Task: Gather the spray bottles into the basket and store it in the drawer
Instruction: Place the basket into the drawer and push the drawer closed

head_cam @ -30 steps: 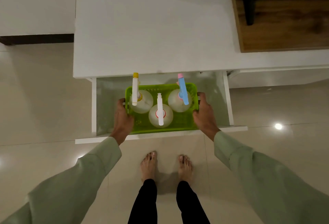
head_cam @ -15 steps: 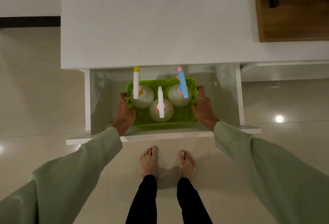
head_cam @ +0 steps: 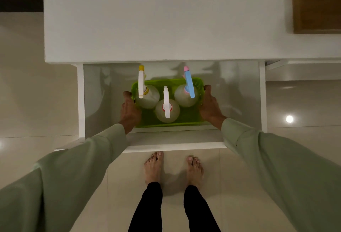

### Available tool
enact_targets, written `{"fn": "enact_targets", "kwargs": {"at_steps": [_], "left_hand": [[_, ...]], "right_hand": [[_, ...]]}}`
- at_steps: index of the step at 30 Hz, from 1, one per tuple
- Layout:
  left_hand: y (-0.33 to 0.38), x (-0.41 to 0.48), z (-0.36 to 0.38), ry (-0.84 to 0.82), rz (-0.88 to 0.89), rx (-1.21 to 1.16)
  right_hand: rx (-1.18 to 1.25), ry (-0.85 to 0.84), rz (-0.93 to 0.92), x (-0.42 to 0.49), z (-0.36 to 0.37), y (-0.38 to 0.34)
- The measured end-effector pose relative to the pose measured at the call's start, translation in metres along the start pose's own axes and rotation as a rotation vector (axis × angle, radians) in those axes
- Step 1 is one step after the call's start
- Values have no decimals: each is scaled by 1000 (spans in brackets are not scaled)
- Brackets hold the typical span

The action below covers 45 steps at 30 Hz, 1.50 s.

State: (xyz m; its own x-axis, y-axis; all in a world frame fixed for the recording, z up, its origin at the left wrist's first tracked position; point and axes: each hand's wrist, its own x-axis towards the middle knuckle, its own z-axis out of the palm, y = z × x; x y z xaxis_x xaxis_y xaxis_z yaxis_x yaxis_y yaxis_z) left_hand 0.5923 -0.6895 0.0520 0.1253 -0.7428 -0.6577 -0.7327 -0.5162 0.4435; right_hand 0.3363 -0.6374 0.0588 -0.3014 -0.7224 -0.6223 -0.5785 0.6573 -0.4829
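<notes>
Gripping the short ends of a lime-green perforated plastic basket (head_cam: 171, 122), the left hand (head_cam: 130, 111) curls its fingers over the left rim while the right hand (head_cam: 209, 105) clamps the right rim, so both hands are closed on the basket and hold it level inside the open white drawer (head_cam: 243, 93). Whether the basket's base touches the drawer floor cannot be told. Three clear round spray bottles stand upright in it: a yellow-capped white-nozzle bottle (head_cam: 147, 95) at the back left, a blue-and-pink-nozzle bottle (head_cam: 184, 94) at the back right, and a white-nozzle bottle with a red collar (head_cam: 167, 111) in front between them, all three touching or nearly so. Pale green sleeves (head_cam: 276, 158) run back from the wrists. The white counter (head_cam: 156, 19) overhangs the drawer's far edge. Bare feet (head_cam: 154, 169) stand on the glossy beige floor tiles (head_cam: 36, 102) just in front of the drawer's front panel.
</notes>
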Motion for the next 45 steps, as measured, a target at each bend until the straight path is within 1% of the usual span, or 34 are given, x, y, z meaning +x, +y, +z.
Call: {"fn": "enact_targets", "kwargs": {"at_steps": [10,19,23,27,32,36,39,40,41,43,44,45], "left_hand": [[-4,7,5,-2,7,28],[-2,3,-1,-80,7,73],[0,0,-6,-132,-18,59],[1,-10,-12,-136,6,19],[8,-42,-34,-96,62,-39],[10,-97,-50,-29,242,49],[7,-143,-52,-51,380,62],[4,-155,-52,-76,422,104],[1,-165,-51,-99,478,188],[-6,-174,-50,-119,606,433],[-7,-175,-50,-121,645,520],[-6,-174,-51,-116,664,549]], "right_hand": [[-9,-23,44,1,11,8],[-18,-56,111,-2,8,5],[-19,-92,161,-5,4,3],[16,-153,205,-18,-9,-3],[-45,-135,80,-58,-33,-14],[-99,-62,-100,-108,-40,-25],[-138,-51,-232,-145,-35,-27],[-179,-75,-290,-155,-31,-26],[-273,-108,-363,-162,-27,-24],[-527,-159,-503,-166,-19,-14],[-600,-160,-530,-164,-18,-9],[-632,-147,-536,-161,-18,-7]]}}
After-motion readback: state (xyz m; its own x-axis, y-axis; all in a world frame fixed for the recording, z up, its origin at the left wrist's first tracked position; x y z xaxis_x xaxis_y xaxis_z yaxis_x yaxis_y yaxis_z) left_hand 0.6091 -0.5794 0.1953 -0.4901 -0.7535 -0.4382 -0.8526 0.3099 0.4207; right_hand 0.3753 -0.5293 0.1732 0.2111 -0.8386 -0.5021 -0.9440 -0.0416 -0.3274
